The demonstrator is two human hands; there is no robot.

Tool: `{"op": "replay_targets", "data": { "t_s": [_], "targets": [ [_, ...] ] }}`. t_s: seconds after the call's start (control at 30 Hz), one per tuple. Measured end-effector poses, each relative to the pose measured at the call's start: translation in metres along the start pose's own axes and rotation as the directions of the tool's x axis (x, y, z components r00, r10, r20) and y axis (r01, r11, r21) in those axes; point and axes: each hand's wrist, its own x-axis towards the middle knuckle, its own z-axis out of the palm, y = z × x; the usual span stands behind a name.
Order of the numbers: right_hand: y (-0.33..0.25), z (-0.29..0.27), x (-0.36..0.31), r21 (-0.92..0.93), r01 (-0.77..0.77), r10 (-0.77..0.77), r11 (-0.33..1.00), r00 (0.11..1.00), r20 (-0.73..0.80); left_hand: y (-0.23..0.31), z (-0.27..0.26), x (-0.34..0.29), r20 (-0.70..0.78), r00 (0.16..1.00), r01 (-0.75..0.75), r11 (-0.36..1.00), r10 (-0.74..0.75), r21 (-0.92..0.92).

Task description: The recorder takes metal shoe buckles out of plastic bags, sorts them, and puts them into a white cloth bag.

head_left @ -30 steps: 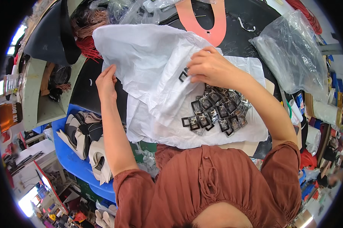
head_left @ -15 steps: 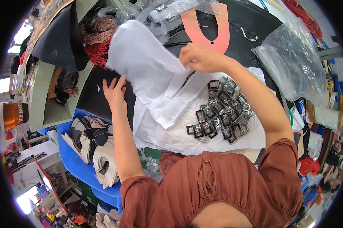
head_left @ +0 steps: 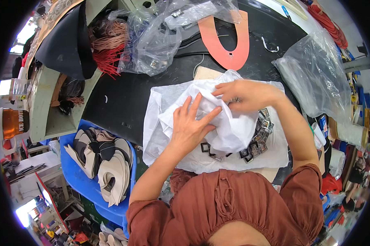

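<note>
Both hands have come together over the white sheet point(head_left: 217, 123), which half a second ago was lifted and spread toward the far left and now lies folded in over the buckles. Left hand point(head_left: 191, 127) lies flat and open on the bunched fold, fingers spread and pointing away from the person toward the upper right. Right hand point(head_left: 244, 94) is curled with its fingers pinching the sheet's upper edge, though blur hides the exact grip. That sheet sits on the black table point(head_left: 123, 98) just in front of the person, its long axis running left to right. Small dark square buckles point(head_left: 256, 141) peek out beneath its right and lower edges. A pink U-shaped template point(head_left: 230, 45) lies beyond, clear plastic bags point(head_left: 316, 74) to the right, and a blue bin point(head_left: 76, 180) of cut shoe pieces stands at lower left
</note>
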Motion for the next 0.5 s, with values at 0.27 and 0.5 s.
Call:
{"op": "replay_targets", "data": {
  "t_s": [0.27, 0.5],
  "targets": [
    [-0.015, 0.065, 0.029, -0.533, 0.125, -0.276, 0.837, 0.937, -0.213, -0.024, 0.011, 0.007, -0.211, 0.942, 0.16, 0.903, -0.261, -0.399],
    [0.001, 0.056, 0.035, -0.443, 0.067, -0.171, 0.894, 0.965, -0.2, -0.095, -0.042, 0.078, -0.269, 0.865, 0.137, 0.716, -0.423, -0.685]
  ]
}}
